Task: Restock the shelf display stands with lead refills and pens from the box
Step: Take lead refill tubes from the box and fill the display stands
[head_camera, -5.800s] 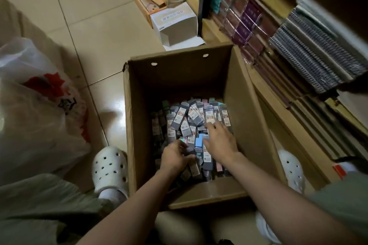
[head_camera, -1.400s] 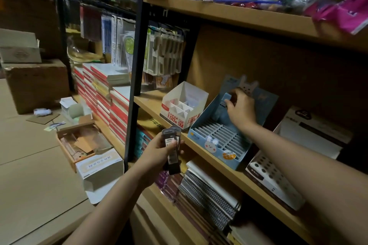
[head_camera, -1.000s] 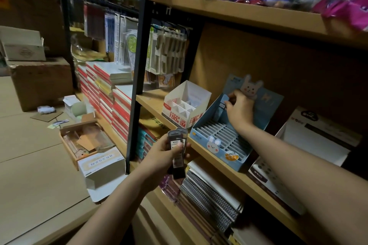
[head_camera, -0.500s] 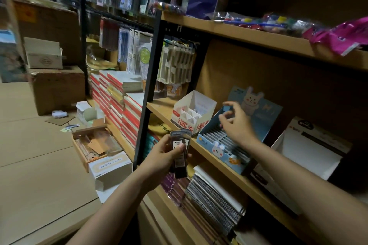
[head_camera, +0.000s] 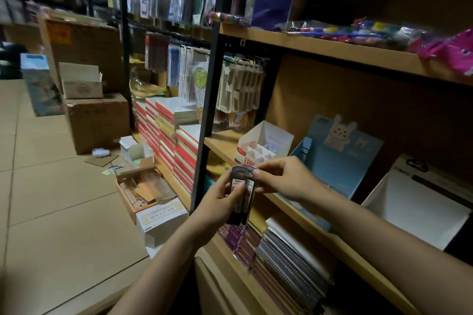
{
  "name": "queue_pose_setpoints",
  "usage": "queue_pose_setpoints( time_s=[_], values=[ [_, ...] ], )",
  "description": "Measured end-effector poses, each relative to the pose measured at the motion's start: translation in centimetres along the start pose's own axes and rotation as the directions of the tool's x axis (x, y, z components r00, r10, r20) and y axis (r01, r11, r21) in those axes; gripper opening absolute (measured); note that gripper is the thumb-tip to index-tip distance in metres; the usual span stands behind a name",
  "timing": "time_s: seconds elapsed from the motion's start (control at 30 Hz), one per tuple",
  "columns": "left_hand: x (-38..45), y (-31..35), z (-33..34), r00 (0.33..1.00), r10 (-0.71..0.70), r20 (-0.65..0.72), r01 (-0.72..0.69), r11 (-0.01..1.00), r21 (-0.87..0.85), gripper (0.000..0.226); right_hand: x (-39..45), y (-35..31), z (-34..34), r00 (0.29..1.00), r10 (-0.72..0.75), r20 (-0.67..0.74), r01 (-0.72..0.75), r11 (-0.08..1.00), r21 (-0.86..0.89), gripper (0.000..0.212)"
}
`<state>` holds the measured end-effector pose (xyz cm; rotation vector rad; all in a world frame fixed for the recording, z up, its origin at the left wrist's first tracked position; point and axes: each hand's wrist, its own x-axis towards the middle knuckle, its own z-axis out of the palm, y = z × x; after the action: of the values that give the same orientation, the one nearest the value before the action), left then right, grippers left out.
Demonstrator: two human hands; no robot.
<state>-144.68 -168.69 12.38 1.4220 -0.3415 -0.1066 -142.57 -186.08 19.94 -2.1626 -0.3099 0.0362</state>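
Note:
My left hand (head_camera: 220, 202) grips a small stack of dark lead refill cases (head_camera: 240, 194) with white labels, held upright in front of the shelf. My right hand (head_camera: 284, 179) pinches the top of one case in that stack. Behind my hands, on the wooden shelf (head_camera: 222, 143), stands a blue display stand with a rabbit picture (head_camera: 343, 146); one blue refill case (head_camera: 305, 147) sits in its top left slot. A white and red display stand (head_camera: 266, 146) with empty compartments stands to its left. The supply box is out of view.
A white empty display carton (head_camera: 419, 202) sits at the right of the shelf. Spiral notebooks (head_camera: 291, 263) lie on the shelf below. Stacked red-edged notebooks (head_camera: 169, 135), small open boxes (head_camera: 146, 192) and cardboard cartons (head_camera: 97, 120) stand on the tiled floor to the left.
My right hand left the blue stand, where it put a case, and came back to the stack in my left hand. The view tilted up and left.

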Motion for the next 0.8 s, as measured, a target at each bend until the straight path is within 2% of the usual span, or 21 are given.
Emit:
queue_pose_setpoints(
  time_s=[0.13,0.27,0.37,0.43,0.5,0.6,0.7,0.8],
  values=[
    [0.0,-0.1,-0.6,0.999,0.028,0.024,-0.029,0.999,0.045,0.041,0.5,-0.3,0.1,0.993,-0.05,0.11,0.041,0.995,0.086,0.021],
    [0.6,-0.2,-0.2,0.999,0.037,-0.031,-0.036,0.999,0.034,0.04,1.4,-0.1,-0.4,0.995,-0.074,0.066,0.077,0.996,-0.038,0.021],
    [1.6,0.0,0.5,0.995,0.062,-0.08,-0.054,0.994,0.097,0.036,2.4,-0.3,-1.5,0.991,-0.107,0.077,0.115,0.987,-0.114,0.018],
    [3.2,0.3,0.6,0.985,0.092,-0.145,-0.067,0.984,0.165,0.035,3.8,-0.6,-3.3,0.986,-0.168,-0.003,0.165,0.973,-0.163,0.008],
    [5.5,0.4,0.3,0.961,0.095,-0.258,-0.031,0.969,0.244,0.042,5.9,-0.5,-5.7,0.958,-0.205,-0.199,0.169,0.969,-0.181,0.007],
    [9.0,0.3,0.1,0.936,0.092,-0.34,0.052,0.919,0.391,0.066,9.4,0.4,-8.2,0.854,-0.267,-0.448,0.201,0.961,-0.189,0.006],
    [12.0,0.2,0.7,0.935,0.116,-0.334,0.065,0.872,0.485,0.08,12.3,1.7,-8.0,0.834,-0.273,-0.479,0.201,0.96,-0.196,0.004],
    [14.2,-0.3,1.2,0.938,0.082,-0.336,0.078,0.896,0.437,0.092,14.4,2.9,-7.3,0.856,-0.253,-0.451,0.19,0.965,-0.182,0.007]
  ],
)
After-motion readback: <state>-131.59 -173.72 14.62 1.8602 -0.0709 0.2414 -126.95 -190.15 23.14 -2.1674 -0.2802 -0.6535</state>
